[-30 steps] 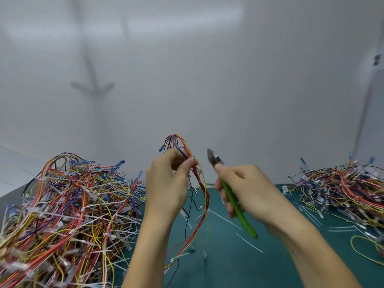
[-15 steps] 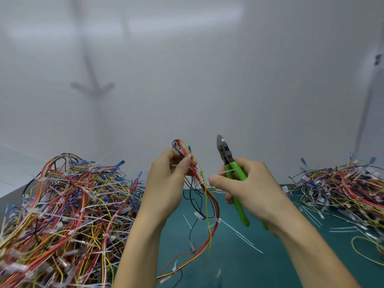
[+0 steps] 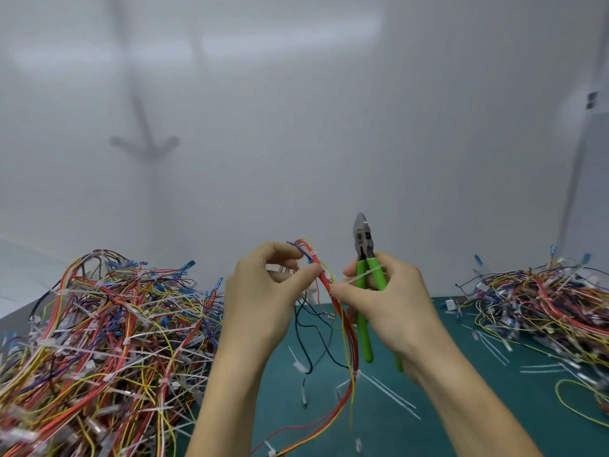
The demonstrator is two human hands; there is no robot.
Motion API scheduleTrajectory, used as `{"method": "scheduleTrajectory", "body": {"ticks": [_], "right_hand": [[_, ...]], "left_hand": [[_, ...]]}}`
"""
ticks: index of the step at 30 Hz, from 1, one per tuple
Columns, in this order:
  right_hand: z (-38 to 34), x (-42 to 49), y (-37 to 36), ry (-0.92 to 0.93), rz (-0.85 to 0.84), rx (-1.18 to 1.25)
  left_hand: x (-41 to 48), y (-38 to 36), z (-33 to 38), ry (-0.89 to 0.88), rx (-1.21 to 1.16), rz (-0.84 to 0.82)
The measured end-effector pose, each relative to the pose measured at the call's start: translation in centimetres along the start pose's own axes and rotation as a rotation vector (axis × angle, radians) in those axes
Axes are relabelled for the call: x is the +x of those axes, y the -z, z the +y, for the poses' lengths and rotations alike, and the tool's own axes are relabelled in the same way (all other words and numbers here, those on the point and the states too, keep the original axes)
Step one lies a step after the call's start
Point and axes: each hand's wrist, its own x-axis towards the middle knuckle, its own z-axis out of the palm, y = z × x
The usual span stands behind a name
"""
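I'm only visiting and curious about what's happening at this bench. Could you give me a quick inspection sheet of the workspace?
Surface: green mat, bare only between the heaps.
Job's things: multicoloured wire bundle held up above the mat; green-handled pliers with the tip pointing up; white cable tie lying across their handles.
Clutter: loose cable ties scattered on the mat.
Grips: left hand pinches the bundle near its top; right hand holds the pliers, thumb and forefinger at the tie.
Cables: large wire heap on the left, thick with white ties; smaller heap on the right.
Surroundings: plain white wall with a faint shadow.
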Motion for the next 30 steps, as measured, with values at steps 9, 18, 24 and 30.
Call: {"method": "scheduleTrajectory", "body": {"ticks": [9, 18, 24, 30], "right_hand": [[0.5, 0.2, -0.4, 0.016, 0.179, 0.009], [0.6, 0.1, -0.4, 0.047, 0.112, -0.069], [-0.1, -0.2, 0.1, 0.181, 0.152, -0.356], [-0.2, 0.5, 1.4, 0.198, 0.218, -0.361]], "left_hand": [[-0.3, -0.6, 0.2, -0.037, 0.054, -0.277], [-0.2, -0.7, -0.8, 0.072, -0.098, -0.318], [-0.5, -2.0, -0.6, 0.066, -0.133, -0.276], [-0.5, -2.0, -0.4, 0.039, -0.087, -0.257]]}}
